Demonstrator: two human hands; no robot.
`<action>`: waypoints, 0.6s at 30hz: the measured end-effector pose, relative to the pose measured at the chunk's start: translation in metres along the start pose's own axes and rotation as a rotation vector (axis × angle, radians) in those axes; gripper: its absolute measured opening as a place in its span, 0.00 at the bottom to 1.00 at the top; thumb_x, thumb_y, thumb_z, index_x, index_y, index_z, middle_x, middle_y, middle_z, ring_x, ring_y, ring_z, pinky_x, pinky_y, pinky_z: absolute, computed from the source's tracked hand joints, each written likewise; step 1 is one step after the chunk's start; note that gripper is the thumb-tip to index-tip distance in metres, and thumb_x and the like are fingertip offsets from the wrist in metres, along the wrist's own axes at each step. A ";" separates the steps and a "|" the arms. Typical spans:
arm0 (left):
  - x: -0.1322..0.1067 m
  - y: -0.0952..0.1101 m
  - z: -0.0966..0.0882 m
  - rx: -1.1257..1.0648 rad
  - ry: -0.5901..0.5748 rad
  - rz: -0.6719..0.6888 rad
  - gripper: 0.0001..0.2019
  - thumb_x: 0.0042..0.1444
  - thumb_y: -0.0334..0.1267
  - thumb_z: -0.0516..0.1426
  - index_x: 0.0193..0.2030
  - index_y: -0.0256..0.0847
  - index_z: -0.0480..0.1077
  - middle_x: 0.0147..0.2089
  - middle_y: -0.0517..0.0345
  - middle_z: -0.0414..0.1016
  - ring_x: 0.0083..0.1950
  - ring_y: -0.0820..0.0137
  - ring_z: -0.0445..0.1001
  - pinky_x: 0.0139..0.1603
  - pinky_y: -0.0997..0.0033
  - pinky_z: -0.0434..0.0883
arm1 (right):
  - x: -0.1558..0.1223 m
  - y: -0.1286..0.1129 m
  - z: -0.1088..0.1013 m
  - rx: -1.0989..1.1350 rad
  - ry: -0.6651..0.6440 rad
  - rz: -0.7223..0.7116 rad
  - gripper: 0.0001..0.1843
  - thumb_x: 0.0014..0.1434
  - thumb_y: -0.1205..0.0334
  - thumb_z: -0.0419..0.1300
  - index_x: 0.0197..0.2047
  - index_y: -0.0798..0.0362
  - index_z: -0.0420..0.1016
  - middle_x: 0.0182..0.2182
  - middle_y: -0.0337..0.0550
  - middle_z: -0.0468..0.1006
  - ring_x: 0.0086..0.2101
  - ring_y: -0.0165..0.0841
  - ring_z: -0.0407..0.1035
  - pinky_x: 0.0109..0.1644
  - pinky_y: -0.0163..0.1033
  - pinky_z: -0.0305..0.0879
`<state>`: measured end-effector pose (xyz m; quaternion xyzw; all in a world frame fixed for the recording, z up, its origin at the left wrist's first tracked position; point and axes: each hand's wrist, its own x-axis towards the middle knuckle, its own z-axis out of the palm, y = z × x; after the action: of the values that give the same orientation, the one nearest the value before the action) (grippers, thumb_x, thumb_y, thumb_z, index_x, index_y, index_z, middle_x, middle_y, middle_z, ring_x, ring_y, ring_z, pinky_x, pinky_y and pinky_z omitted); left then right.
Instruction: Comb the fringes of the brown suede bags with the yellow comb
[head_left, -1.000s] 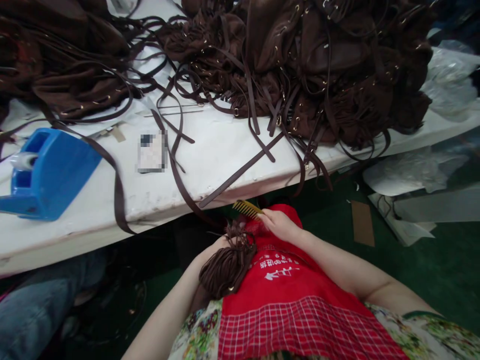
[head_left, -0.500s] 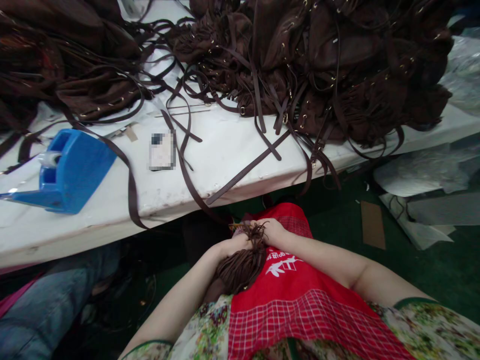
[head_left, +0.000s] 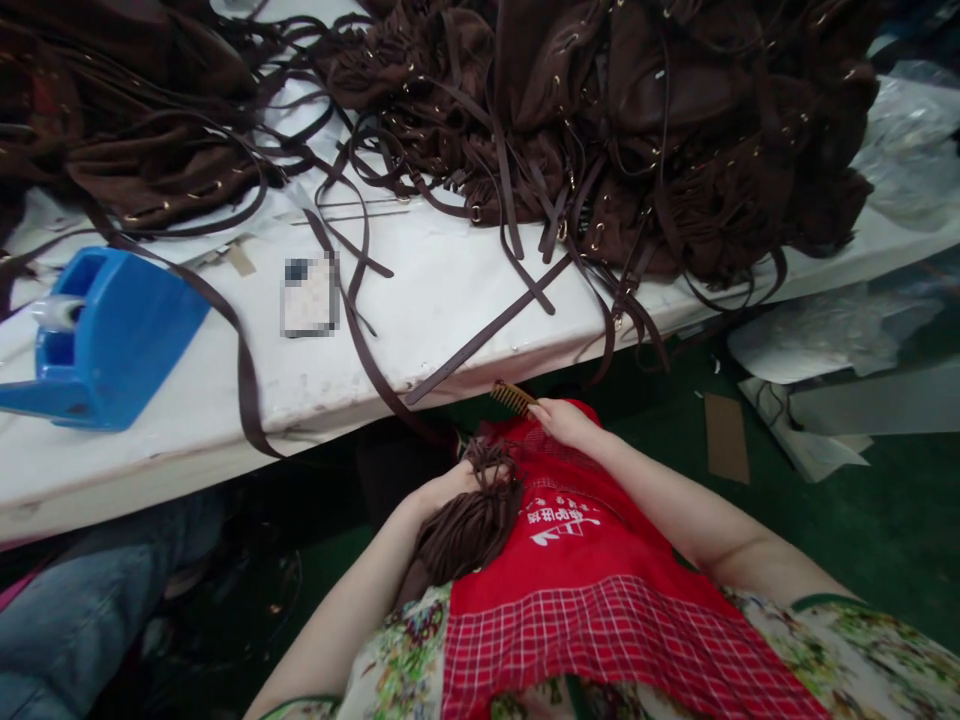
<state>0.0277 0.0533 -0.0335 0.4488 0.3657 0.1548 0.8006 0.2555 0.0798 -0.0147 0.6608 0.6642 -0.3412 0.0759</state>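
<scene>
My right hand [head_left: 564, 421] is closed on a yellow-brown comb [head_left: 512, 397], held just below the white table's front edge [head_left: 315, 400]. My left hand [head_left: 450, 487] grips a bundle of dark brown fringe strands [head_left: 469, 520] lying on my lap over a red apron [head_left: 577, 560]. The comb sits a little above and to the right of the fringe's tangled end [head_left: 491, 462], apart from it.
A heap of brown fringed bags with straps [head_left: 637, 130] covers the table's back and right. More brown bags [head_left: 127, 130] lie at the left. A blue tape dispenser [head_left: 97, 335] stands near the left edge. Loose straps [head_left: 480, 340] hang over the front. Plastic sheets and cardboard [head_left: 810, 400] lie on the green floor.
Half a second ago the comb was down in the fringe's end beside my left hand. It has since been lifted up and to the right, clear of the strands.
</scene>
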 end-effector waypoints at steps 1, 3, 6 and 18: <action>0.002 -0.003 -0.001 -0.017 -0.021 0.010 0.20 0.49 0.52 0.60 0.38 0.35 0.72 0.37 0.51 0.76 0.43 0.62 0.73 0.46 0.64 0.69 | -0.009 -0.004 -0.004 0.034 0.040 -0.066 0.24 0.68 0.53 0.36 0.44 0.55 0.70 0.36 0.46 0.77 0.35 0.32 0.70 0.38 0.34 0.61; 0.005 -0.006 -0.001 -0.027 -0.082 0.038 0.19 0.51 0.51 0.59 0.40 0.35 0.72 0.38 0.51 0.75 0.43 0.63 0.72 0.46 0.66 0.69 | -0.029 -0.016 -0.008 0.074 0.091 -0.236 0.25 0.68 0.50 0.36 0.42 0.53 0.70 0.33 0.43 0.77 0.32 0.31 0.70 0.35 0.33 0.60; 0.007 -0.003 0.000 0.049 -0.157 0.047 0.15 0.52 0.47 0.59 0.40 0.36 0.73 0.38 0.52 0.76 0.44 0.64 0.73 0.47 0.67 0.69 | -0.051 -0.034 0.000 -0.048 0.051 -0.344 0.22 0.66 0.50 0.41 0.40 0.52 0.71 0.32 0.44 0.78 0.32 0.33 0.71 0.35 0.35 0.59; 0.005 0.005 0.000 0.065 -0.040 0.028 0.17 0.47 0.47 0.62 0.38 0.34 0.74 0.41 0.50 0.77 0.49 0.60 0.71 0.54 0.64 0.66 | 0.002 0.003 0.039 -0.106 -0.118 -0.090 0.16 0.62 0.58 0.48 0.38 0.53 0.76 0.37 0.49 0.80 0.38 0.38 0.74 0.37 0.36 0.65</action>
<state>0.0319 0.0590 -0.0320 0.4825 0.3482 0.1451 0.7905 0.2448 0.0596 -0.0462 0.6040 0.7048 -0.3470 0.1343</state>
